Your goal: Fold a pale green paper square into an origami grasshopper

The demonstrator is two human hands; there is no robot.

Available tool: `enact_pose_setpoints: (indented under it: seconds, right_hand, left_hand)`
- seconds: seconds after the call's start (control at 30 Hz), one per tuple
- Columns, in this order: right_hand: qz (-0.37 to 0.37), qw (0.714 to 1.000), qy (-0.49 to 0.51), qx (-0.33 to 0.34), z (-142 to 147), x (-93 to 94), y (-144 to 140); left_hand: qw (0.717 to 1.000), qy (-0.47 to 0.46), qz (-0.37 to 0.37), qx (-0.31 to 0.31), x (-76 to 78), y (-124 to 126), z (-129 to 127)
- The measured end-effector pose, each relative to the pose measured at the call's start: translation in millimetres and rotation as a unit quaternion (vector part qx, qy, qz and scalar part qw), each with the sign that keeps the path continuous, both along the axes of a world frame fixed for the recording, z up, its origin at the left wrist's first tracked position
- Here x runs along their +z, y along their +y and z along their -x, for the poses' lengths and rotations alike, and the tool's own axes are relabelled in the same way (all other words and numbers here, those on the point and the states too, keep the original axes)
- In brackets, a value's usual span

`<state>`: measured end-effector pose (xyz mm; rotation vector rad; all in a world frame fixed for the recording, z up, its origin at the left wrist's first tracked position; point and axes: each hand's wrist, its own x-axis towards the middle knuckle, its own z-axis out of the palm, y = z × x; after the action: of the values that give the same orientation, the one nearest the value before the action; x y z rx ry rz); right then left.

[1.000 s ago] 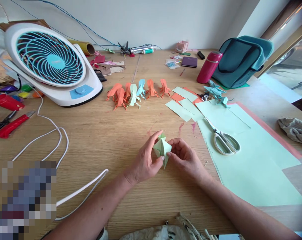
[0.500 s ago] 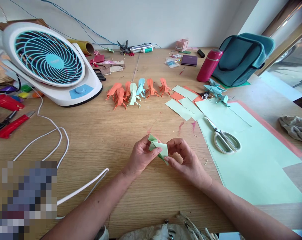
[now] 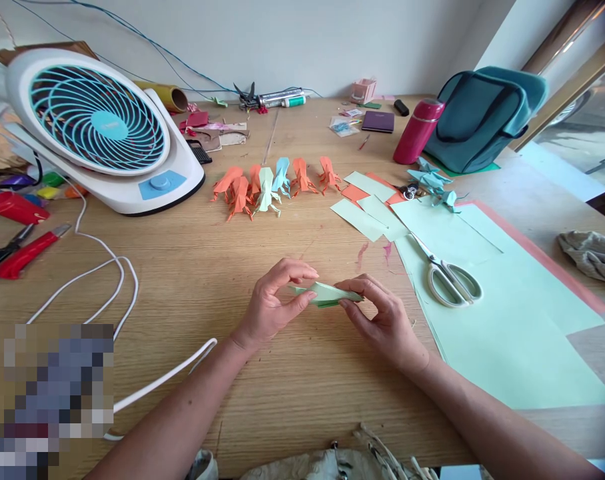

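Both hands meet just below the middle of the wooden surface (image 3: 207,267). The left hand (image 3: 269,307) pinches the left end of a pale green folded paper (image 3: 327,294), its fingers (image 3: 302,301) closed on it, thumb beneath and the others arched above. The right hand (image 3: 382,317) grips the right end, its fingers (image 3: 355,285) closed over the edge. The paper lies flattened and nearly level between them, above the surface. At 12 o'clock from it stands a row of origami figures (image 3: 269,181); at 3 o'clock, scissors (image 3: 449,277) rest on large green sheets (image 3: 507,333); at 10 o'clock sits a fan (image 3: 99,127).
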<state>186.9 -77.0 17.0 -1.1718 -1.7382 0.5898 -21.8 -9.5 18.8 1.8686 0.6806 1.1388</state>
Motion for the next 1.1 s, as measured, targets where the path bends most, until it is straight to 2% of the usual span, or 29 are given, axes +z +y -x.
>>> enact_pose_setpoints:
  seconds: [0.07,0.2,0.37,0.7,0.97,1.1]
  right_hand:
    - [-0.018,1.000,-0.016,0.007,-0.5,-0.7,0.3]
    - [-0.030,0.999,-0.029,0.000,0.0,-3.1,-0.5]
    - [-0.025,0.999,-0.012,-0.021,0.5,-3.3,-0.5]
    - [0.002,1.000,0.025,-0.009,-1.8,-6.1,0.7]
    - [0.014,0.999,0.032,0.008,-2.1,-6.6,0.3]
    - [0.038,0.997,0.061,0.016,-3.7,-7.9,0.5]
  left_hand:
    - [0.999,0.030,-0.041,-0.013,2.1,0.6,1.0]
    - [0.995,0.052,-0.070,-0.042,3.2,-3.0,-1.2]
    - [0.992,0.070,-0.103,-0.027,2.2,-7.1,-3.3]
    - [0.992,0.060,-0.107,-0.023,-0.6,-6.2,-3.8]
    - [0.995,0.061,-0.077,-0.014,1.9,-8.5,-5.2]
    - [0.994,0.061,-0.090,-0.009,2.4,-8.8,-4.9]
